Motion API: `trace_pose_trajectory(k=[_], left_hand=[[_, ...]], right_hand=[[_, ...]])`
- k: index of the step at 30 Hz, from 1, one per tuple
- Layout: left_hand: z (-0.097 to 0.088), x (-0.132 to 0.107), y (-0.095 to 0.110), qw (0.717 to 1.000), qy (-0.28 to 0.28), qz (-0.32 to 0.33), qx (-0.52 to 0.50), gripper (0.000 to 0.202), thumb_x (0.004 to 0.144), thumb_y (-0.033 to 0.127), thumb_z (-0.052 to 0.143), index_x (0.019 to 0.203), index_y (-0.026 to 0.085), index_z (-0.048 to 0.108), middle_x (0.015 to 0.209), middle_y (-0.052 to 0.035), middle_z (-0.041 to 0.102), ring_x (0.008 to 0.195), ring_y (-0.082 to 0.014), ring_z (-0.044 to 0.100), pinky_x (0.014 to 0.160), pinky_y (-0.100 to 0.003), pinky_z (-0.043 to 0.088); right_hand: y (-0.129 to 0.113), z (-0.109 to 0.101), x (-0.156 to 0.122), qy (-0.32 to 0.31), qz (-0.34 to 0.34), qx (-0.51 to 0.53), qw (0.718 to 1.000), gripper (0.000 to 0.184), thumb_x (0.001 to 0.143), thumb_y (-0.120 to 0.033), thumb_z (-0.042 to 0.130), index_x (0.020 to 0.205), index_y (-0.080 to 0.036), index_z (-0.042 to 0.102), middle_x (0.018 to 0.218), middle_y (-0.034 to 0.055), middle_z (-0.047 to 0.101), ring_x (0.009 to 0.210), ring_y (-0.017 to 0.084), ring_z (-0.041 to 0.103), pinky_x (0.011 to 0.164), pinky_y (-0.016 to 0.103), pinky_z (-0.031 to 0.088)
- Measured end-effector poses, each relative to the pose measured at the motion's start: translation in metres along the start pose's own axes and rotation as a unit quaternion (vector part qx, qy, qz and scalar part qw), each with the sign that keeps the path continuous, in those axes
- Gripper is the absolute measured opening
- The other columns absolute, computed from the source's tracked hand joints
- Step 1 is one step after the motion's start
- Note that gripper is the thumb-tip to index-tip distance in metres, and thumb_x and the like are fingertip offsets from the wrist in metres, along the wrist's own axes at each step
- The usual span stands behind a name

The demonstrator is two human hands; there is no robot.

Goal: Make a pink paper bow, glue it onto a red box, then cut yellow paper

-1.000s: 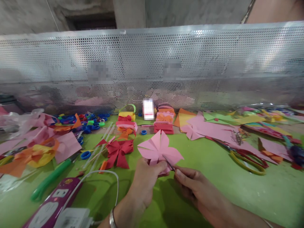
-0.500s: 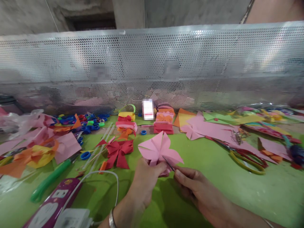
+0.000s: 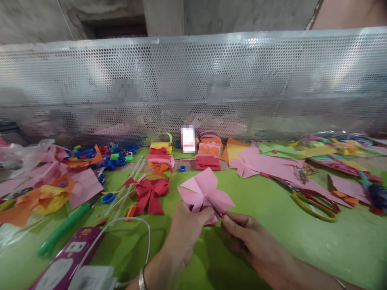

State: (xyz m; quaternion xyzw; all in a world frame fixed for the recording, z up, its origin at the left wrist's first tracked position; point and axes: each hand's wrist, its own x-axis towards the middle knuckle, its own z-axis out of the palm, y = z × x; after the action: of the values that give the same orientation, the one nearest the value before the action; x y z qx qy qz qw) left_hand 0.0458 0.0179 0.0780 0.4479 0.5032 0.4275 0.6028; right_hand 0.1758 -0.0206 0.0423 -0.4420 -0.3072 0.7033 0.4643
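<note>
My left hand (image 3: 188, 227) pinches the lower edge of a pink paper flower (image 3: 203, 186), thumb in front, holding it above the green table surface (image 3: 242, 201). The flower's broad petals fan up and outward. From the right, my right hand (image 3: 246, 233) grips a thin, dark, pointed tool (image 3: 215, 208) between thumb and fingers. Its tip lies against the flower's middle; its exact kind is not clear. The right hand's lower fingers are curled and partly hidden. Left of the flower lies a red paper bow (image 3: 152, 193).
Scissors with yellow and red handles (image 3: 314, 205) lie at right, beside pink paper (image 3: 281, 167). At left are a purple power strip (image 3: 69, 257) with a white cable, a green-handled tool (image 3: 63, 229) and paper scraps. Small paper bags (image 3: 208, 161) and a lit phone (image 3: 188, 139) stand before a perforated metal panel (image 3: 181, 64).
The flower has tilted and shifted slightly to the right, and its petals look turned a little. Both hands keep nearly the same place and grip.
</note>
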Motion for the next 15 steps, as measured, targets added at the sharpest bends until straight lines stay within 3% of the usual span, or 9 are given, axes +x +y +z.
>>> trace_pose_trajectory(k=[15], left_hand=[[0.0005,-0.0007,0.002,1.0,0.0,-0.004,0.004,0.004,0.055,0.013,0.063,0.055,0.013,0.059,0.051,0.0013,0.057,0.052,-0.0104,0.052,0.057,-0.024,0.049]], right_hand=[[0.0013,-0.0021,0.0013,-0.001,0.003,0.011,1.0,0.033,0.063,-0.044,0.075,0.064,-0.016,0.059,0.051,-0.0083,0.028,0.048,0.006,0.017,0.047,0.025,0.011]])
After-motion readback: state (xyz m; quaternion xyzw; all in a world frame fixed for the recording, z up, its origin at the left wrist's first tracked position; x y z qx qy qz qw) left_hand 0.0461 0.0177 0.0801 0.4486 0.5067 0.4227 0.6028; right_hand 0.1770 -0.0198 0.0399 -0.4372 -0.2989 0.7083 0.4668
